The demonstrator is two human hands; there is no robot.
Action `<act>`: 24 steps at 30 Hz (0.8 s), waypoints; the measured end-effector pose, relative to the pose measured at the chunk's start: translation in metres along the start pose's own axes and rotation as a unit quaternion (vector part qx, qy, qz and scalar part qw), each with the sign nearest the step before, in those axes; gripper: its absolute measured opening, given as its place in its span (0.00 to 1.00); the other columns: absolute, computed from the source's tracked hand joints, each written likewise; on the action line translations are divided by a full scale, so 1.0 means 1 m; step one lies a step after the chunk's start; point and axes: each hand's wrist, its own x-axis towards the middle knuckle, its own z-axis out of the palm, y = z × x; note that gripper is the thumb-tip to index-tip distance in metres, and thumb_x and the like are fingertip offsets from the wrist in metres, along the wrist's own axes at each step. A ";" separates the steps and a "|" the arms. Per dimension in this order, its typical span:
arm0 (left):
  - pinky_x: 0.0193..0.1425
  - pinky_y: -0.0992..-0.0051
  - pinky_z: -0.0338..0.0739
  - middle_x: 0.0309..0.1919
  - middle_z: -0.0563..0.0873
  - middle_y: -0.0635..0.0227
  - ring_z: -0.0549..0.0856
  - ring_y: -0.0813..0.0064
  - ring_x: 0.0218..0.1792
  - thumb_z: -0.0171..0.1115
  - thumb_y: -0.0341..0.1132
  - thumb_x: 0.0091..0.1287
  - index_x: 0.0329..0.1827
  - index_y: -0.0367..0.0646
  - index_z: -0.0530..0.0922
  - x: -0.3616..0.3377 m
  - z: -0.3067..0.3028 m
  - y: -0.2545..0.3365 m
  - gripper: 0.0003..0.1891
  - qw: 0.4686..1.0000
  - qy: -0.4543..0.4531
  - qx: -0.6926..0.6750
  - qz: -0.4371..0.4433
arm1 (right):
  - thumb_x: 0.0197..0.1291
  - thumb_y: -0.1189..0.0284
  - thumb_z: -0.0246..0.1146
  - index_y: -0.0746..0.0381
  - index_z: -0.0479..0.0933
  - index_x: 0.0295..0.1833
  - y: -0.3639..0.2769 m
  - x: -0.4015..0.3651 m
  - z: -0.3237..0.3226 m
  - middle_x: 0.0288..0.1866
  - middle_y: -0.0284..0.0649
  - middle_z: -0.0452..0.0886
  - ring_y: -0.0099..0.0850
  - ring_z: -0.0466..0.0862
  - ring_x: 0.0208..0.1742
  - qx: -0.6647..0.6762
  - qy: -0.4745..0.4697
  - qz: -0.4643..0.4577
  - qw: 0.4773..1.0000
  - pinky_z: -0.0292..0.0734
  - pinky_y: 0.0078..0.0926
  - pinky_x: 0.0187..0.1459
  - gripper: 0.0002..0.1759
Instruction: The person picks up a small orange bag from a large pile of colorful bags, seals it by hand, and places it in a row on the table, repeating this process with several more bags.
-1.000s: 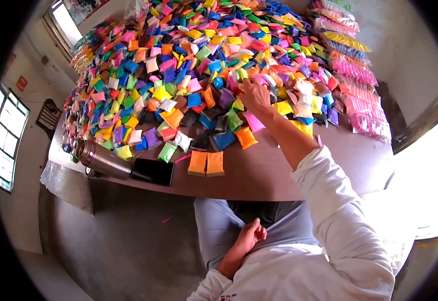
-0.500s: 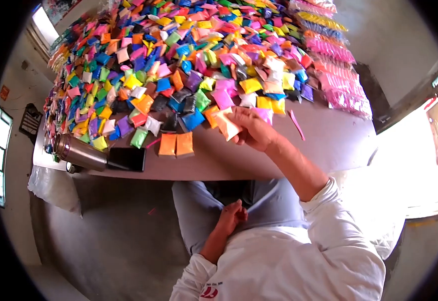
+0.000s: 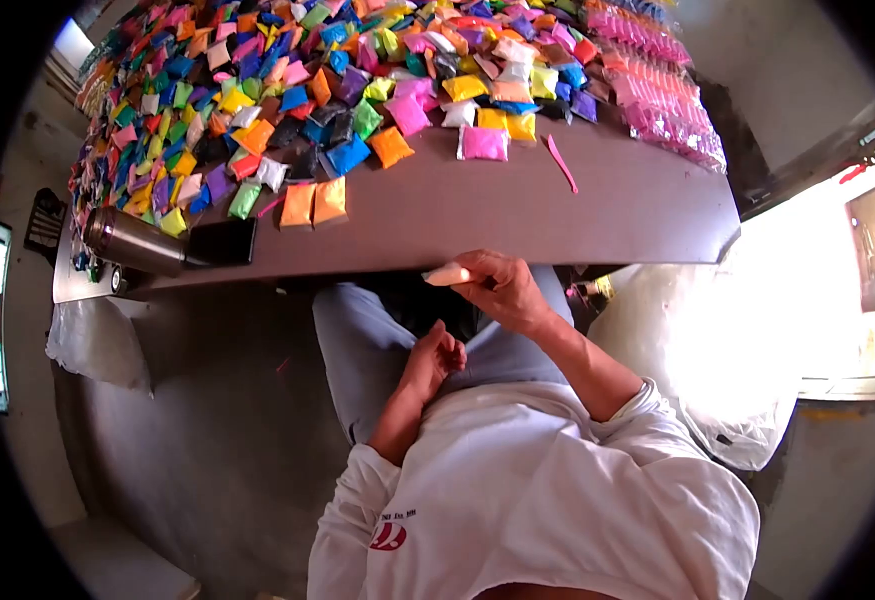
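My right hand point(image 3: 502, 288) pinches a small pale-orange packet point(image 3: 447, 275) between thumb and fingers. It hangs just in front of the table's near edge, above my lap, and the packet shows nearly edge-on. Lower and to the left, my left hand point(image 3: 431, 360) rests at my lap with loosely bent fingers, the thumb apart and no object visible in it. On the table point(image 3: 437, 220), two orange packets point(image 3: 314, 203) lie side by side near the front. A pink packet point(image 3: 483, 143) and another orange packet point(image 3: 391, 147) lie farther back.
A heap of many-coloured packets point(image 3: 257, 90) covers the back and left. Clear bags of pink packets point(image 3: 657, 95) line the right side. A pink plastic tool point(image 3: 561, 163), a metal flask point(image 3: 135, 240) and a dark phone point(image 3: 221, 242) lie on the table. Plastic bags point(image 3: 97, 345) hang at the left.
My right hand has drawn the pale-orange packet back from over the table to its front edge. The left hand has risen slightly, its thumb lifted. The view has tilted down.
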 end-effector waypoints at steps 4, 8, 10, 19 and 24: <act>0.35 0.73 0.72 0.25 0.77 0.66 0.78 0.70 0.28 0.49 0.62 0.65 0.25 0.48 0.70 -0.006 0.004 -0.001 0.25 0.999 -0.046 -0.009 0.028 | 0.48 0.84 0.57 0.67 0.76 0.49 0.006 -0.038 0.008 0.51 0.45 0.78 0.37 0.81 0.47 -0.030 -0.008 0.038 0.999 0.77 0.27 0.46 0.19; 0.38 0.74 0.71 0.28 0.78 0.68 0.78 0.71 0.31 0.47 0.64 0.65 0.31 0.47 0.73 -0.014 0.013 -0.002 0.27 0.998 -0.028 -0.043 0.036 | 0.51 0.82 0.56 0.67 0.76 0.50 0.027 -0.068 0.013 0.55 0.49 0.75 0.42 0.79 0.50 -0.028 -0.042 -0.009 0.999 0.78 0.28 0.46 0.18; 0.39 0.75 0.71 0.30 0.78 0.68 0.77 0.73 0.33 0.47 0.64 0.65 0.36 0.46 0.74 -0.017 0.020 0.000 0.27 0.999 -0.008 -0.030 0.021 | 0.53 0.81 0.57 0.66 0.75 0.51 0.033 -0.073 0.019 0.56 0.48 0.74 0.42 0.78 0.54 -0.011 -0.058 0.012 0.998 0.76 0.28 0.49 0.17; 0.38 0.82 0.71 0.36 0.80 0.71 0.77 0.81 0.35 0.50 0.57 0.68 0.49 0.41 0.75 -0.012 0.008 -0.007 0.25 0.985 -0.007 0.146 0.091 | 0.61 0.73 0.61 0.70 0.71 0.56 0.026 -0.068 0.039 0.43 0.41 0.78 0.22 0.78 0.40 0.179 0.042 0.219 0.958 0.76 0.20 0.45 0.19; 0.37 0.82 0.73 0.30 0.80 0.71 0.79 0.81 0.32 0.51 0.58 0.66 0.46 0.41 0.77 -0.014 0.011 -0.005 0.26 0.950 0.012 0.284 0.129 | 0.65 0.66 0.58 0.73 0.74 0.50 0.042 -0.074 0.039 0.35 0.40 0.80 0.24 0.79 0.37 0.177 -0.030 0.292 0.939 0.76 0.21 0.39 0.19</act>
